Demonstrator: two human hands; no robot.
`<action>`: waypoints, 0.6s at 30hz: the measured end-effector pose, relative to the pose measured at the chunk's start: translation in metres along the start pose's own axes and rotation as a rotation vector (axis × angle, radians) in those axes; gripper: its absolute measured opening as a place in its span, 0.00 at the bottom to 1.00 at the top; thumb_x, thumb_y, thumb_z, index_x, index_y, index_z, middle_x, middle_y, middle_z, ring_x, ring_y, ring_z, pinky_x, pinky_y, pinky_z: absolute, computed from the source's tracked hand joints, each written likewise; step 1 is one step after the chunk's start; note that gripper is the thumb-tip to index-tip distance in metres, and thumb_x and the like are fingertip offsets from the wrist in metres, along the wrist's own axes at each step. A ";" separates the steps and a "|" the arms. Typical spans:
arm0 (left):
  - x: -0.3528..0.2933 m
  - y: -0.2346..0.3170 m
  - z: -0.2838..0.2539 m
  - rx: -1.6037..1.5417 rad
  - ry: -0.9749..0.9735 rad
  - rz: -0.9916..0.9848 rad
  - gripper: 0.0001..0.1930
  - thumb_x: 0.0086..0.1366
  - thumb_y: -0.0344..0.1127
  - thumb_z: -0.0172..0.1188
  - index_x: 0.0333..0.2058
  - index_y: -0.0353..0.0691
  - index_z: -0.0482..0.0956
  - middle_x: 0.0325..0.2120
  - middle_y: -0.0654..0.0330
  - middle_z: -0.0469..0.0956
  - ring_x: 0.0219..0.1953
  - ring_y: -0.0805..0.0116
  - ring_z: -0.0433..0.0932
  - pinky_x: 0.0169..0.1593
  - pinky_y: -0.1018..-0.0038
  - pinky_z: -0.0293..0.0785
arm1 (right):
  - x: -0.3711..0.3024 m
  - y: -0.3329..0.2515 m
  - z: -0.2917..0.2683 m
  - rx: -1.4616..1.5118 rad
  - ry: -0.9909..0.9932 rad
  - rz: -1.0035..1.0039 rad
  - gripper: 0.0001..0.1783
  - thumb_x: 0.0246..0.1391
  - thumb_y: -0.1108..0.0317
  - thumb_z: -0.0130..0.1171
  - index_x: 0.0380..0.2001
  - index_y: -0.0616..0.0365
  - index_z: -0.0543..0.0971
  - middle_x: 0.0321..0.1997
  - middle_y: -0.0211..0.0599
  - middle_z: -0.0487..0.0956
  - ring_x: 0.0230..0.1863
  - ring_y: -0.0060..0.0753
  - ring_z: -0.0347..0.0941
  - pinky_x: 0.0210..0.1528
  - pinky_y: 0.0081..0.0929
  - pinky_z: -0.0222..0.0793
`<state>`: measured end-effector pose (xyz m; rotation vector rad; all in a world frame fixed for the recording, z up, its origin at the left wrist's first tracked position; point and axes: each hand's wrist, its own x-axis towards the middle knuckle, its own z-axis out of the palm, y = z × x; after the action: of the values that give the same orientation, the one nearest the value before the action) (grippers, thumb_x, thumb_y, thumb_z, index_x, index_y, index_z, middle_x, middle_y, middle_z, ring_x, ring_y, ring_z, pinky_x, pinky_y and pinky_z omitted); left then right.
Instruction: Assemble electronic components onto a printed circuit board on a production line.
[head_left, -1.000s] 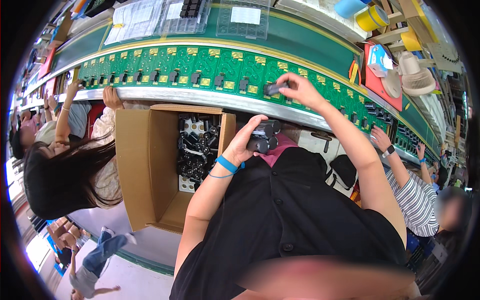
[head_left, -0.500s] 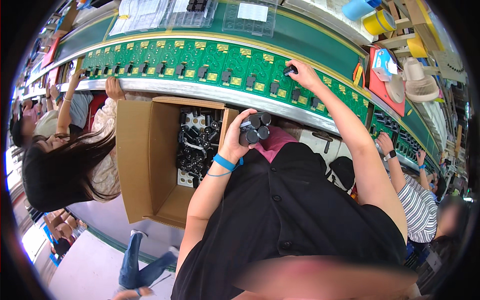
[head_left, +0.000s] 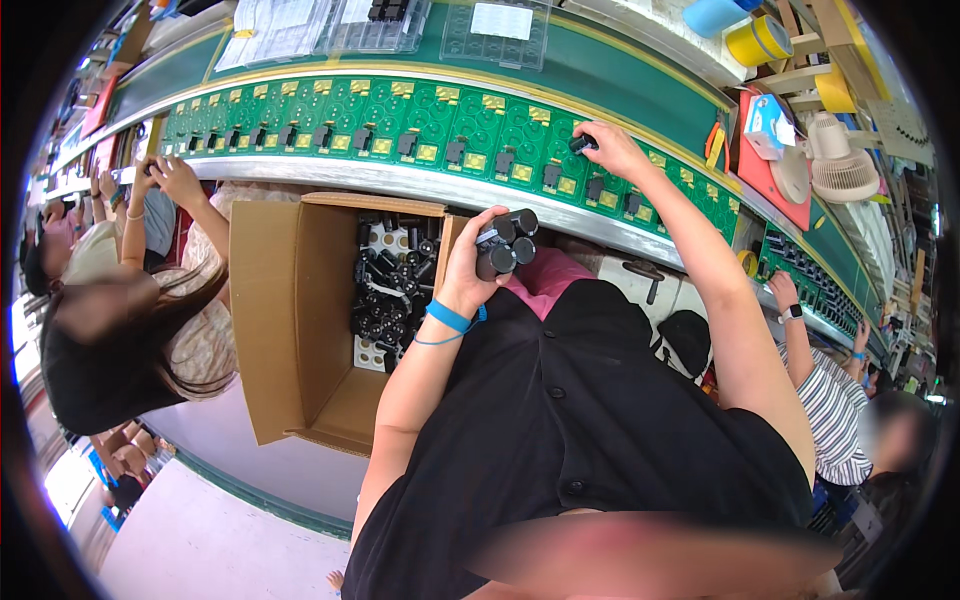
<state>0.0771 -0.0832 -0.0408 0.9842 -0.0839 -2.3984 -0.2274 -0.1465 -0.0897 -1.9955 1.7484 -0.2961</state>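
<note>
Since half a second ago, we see the hand of the co-worker (head_left: 180, 183) at left has moved off the metal rail (head_left: 400, 182) toward the row's left end, and the jeans-clad legs have gone from the pale floor (head_left: 220, 520); our own hands are nearly unmoved. Our right hand (head_left: 612, 150) pinches one black cylinder (head_left: 580, 144) between fingertips, just above the green circuit boards (head_left: 475, 130). Our left hand (head_left: 468, 265), fingers curled partway, grips a cluster of black cylinders (head_left: 497, 262) beside an open cardboard box (head_left: 265, 320) holding more cylinders (head_left: 385, 290). Beyond the boards' right part stands a fan (head_left: 842, 160).
</note>
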 end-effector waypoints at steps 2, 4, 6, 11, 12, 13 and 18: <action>0.001 0.000 -0.003 0.004 -0.018 0.008 0.11 0.63 0.45 0.47 0.40 0.51 0.74 0.29 0.67 0.76 0.23 0.74 0.76 0.10 0.80 0.59 | 0.001 0.000 0.001 0.006 0.019 0.034 0.17 0.42 0.73 0.59 0.39 0.58 0.73 0.38 0.42 0.76 0.41 0.42 0.73 0.43 0.35 0.67; 0.002 -0.001 -0.005 0.008 -0.034 0.017 0.12 0.63 0.44 0.46 0.41 0.51 0.75 0.29 0.68 0.75 0.25 0.74 0.76 0.11 0.80 0.58 | 0.001 -0.001 0.001 0.012 0.037 0.067 0.17 0.42 0.73 0.59 0.39 0.57 0.73 0.37 0.42 0.76 0.41 0.42 0.73 0.42 0.35 0.67; 0.003 -0.001 -0.008 0.015 -0.019 0.027 0.12 0.63 0.44 0.47 0.41 0.50 0.75 0.30 0.67 0.75 0.24 0.74 0.76 0.11 0.79 0.59 | 0.001 -0.004 0.000 0.010 0.008 0.102 0.17 0.42 0.73 0.59 0.40 0.57 0.73 0.36 0.43 0.76 0.40 0.42 0.73 0.42 0.35 0.68; 0.003 -0.001 -0.010 -0.011 -0.034 0.025 0.13 0.63 0.45 0.48 0.42 0.49 0.75 0.28 0.66 0.75 0.23 0.73 0.76 0.12 0.78 0.60 | 0.004 -0.008 -0.002 0.007 0.017 0.201 0.17 0.44 0.68 0.59 0.40 0.55 0.74 0.37 0.44 0.77 0.40 0.44 0.74 0.42 0.36 0.69; 0.003 -0.001 -0.010 -0.016 -0.027 0.029 0.13 0.62 0.45 0.48 0.42 0.49 0.75 0.28 0.66 0.76 0.23 0.73 0.75 0.12 0.78 0.60 | 0.004 -0.012 -0.003 0.011 0.027 0.281 0.17 0.45 0.66 0.59 0.41 0.55 0.74 0.38 0.44 0.78 0.41 0.44 0.74 0.42 0.37 0.69; 0.003 -0.001 -0.011 -0.016 -0.028 0.029 0.13 0.62 0.45 0.48 0.42 0.49 0.75 0.28 0.66 0.76 0.23 0.73 0.75 0.12 0.78 0.60 | 0.004 -0.016 -0.002 0.010 0.027 0.280 0.17 0.45 0.66 0.59 0.41 0.55 0.74 0.38 0.44 0.78 0.41 0.44 0.74 0.42 0.37 0.69; 0.007 0.000 -0.011 0.013 -0.029 0.039 0.14 0.62 0.48 0.47 0.43 0.51 0.72 0.32 0.64 0.76 0.23 0.72 0.76 0.11 0.80 0.59 | -0.002 -0.015 0.006 -0.127 0.036 0.290 0.22 0.46 0.58 0.61 0.45 0.52 0.74 0.40 0.43 0.78 0.41 0.45 0.74 0.40 0.40 0.70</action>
<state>0.0802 -0.0852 -0.0532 0.9447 -0.1277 -2.3799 -0.2123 -0.1425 -0.0874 -1.7948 2.0945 -0.1282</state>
